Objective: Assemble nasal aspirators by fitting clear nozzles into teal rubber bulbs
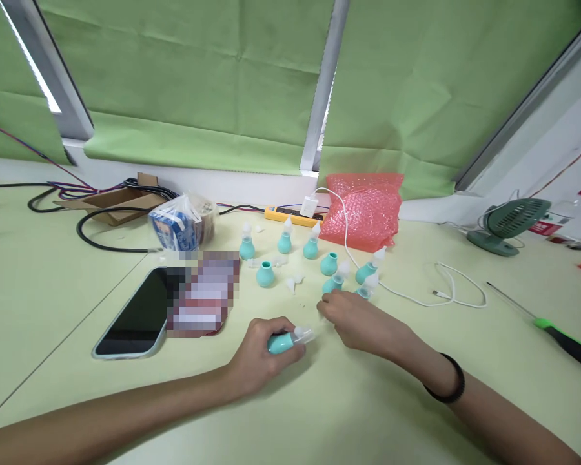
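Observation:
My left hand [264,358] is closed around a small teal rubber bulb with a clear nozzle [290,340], which lies sideways and points right. My right hand [361,321] rests knuckles-up just right of that nozzle, fingers curled; what its fingertips hold is hidden. A black band sits on that wrist. Beyond the hands stand several more teal bulbs [285,242] on the pale green table [53,310], some with white nozzles, one [265,274] without. Loose clear nozzle tips [293,282] lie among them.
A black phone [135,314] lies at left beside a blurred card. Behind are a plastic bag [181,226], cardboard and black cables, a yellow power strip [290,215] and pink bubble wrap [365,210]. At right: white cable [452,287], green fan [508,223], screwdriver [561,336].

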A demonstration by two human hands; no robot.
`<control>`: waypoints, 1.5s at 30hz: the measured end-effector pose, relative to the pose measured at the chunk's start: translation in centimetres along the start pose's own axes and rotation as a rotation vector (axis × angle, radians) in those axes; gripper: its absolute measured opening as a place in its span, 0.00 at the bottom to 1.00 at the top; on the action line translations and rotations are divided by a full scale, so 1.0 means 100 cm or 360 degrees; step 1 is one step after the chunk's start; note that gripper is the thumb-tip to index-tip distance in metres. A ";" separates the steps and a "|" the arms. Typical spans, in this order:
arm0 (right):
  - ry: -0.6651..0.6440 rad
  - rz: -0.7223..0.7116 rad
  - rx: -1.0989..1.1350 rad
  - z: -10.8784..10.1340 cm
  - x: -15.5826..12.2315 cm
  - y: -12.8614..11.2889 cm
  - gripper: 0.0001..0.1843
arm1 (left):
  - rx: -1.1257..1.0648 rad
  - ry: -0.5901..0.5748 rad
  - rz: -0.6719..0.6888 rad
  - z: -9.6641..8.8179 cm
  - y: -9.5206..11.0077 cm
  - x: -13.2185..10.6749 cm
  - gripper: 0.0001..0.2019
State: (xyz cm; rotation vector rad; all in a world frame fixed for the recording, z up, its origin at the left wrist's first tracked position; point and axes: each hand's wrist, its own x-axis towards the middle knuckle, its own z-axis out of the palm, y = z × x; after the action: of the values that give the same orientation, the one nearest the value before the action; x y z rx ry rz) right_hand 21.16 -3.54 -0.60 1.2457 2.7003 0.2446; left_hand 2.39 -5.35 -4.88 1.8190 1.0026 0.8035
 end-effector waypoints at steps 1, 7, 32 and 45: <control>-0.0035 0.0004 -0.0061 0.004 0.002 0.000 0.14 | -0.0006 -0.0004 -0.0002 0.000 0.000 0.000 0.08; 0.0227 -0.0073 0.0337 -0.009 0.005 0.006 0.08 | -0.0146 0.0031 0.0027 -0.001 0.000 0.001 0.07; 0.0131 -0.0028 0.2468 -0.010 0.014 0.012 0.05 | -0.0165 -0.0031 0.0195 -0.004 0.002 -0.002 0.14; 0.0101 0.0132 0.2610 0.006 0.024 0.010 0.12 | -0.0146 0.0043 0.0038 -0.003 0.002 -0.002 0.18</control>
State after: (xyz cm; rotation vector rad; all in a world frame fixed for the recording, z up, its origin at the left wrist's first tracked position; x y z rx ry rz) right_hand 20.49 -1.04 -1.12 1.4363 2.5519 -2.2737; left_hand 2.10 -5.40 -4.63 1.7491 0.9477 0.8762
